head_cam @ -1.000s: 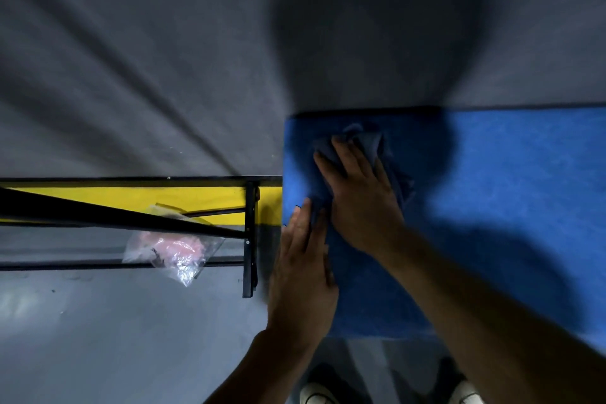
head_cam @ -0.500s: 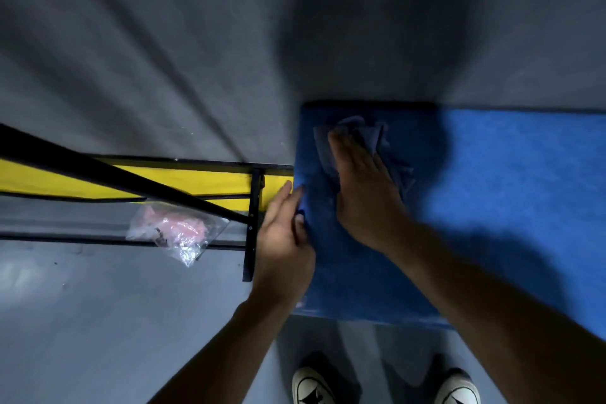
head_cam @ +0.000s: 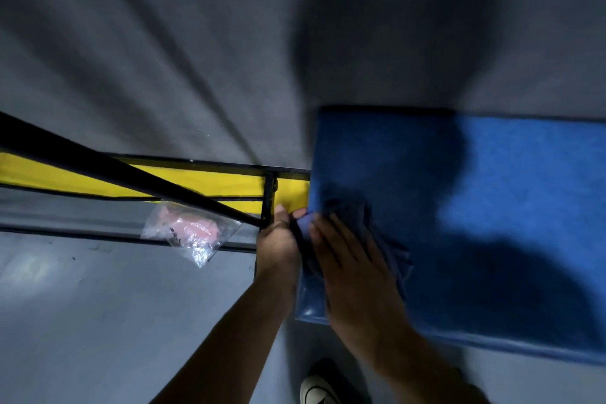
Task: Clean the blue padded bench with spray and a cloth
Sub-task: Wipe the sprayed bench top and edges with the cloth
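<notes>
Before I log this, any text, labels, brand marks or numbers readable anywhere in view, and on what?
None can be read.
Clear plastic bag with pink contents: small dark marks, too blurred to read.
Blue padded bench: no print visible.
Dark blue cloth under the right hand: none visible.
Yellow panel in the black frame: plain.
White shoe toe: dark marking, unreadable.

blue padded bench against grey wall, partly in shadow, dark blue cloth crumpled flat at its left end
</notes>
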Demonstrator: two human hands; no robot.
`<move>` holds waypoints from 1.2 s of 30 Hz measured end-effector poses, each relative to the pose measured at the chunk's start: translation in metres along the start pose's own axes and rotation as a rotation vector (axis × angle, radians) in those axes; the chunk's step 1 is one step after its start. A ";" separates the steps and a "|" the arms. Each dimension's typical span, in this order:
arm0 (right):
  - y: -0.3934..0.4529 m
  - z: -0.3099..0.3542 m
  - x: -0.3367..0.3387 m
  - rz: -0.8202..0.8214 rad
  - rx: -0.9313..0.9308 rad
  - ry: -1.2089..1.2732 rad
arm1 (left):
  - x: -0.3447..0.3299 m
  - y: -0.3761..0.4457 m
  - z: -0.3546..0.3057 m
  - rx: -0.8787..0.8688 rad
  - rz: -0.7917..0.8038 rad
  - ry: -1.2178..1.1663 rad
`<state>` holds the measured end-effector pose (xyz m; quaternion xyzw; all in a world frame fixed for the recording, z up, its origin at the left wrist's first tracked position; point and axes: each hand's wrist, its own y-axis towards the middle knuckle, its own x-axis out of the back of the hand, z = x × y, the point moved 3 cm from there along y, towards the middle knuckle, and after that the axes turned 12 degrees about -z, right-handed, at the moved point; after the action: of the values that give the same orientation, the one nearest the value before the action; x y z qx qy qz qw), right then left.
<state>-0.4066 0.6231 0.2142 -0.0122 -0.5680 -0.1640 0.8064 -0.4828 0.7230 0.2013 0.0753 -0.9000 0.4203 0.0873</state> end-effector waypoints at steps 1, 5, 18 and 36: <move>0.016 -0.006 -0.002 -0.001 0.013 -0.017 | 0.001 0.001 0.001 -0.011 -0.008 0.000; 0.097 -0.031 -0.007 -0.023 0.066 -0.107 | 0.000 -0.002 0.002 -0.042 0.037 -0.020; 0.189 -0.049 -0.006 0.110 -0.050 -0.115 | 0.006 0.004 0.004 0.022 0.111 -0.007; -0.032 0.046 -0.005 0.124 0.191 0.037 | 0.082 -0.011 0.061 0.183 0.105 -0.080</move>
<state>-0.4584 0.6035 0.2207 0.0329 -0.5641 -0.0591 0.8230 -0.5659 0.6637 0.1891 0.0522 -0.8633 0.5015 0.0220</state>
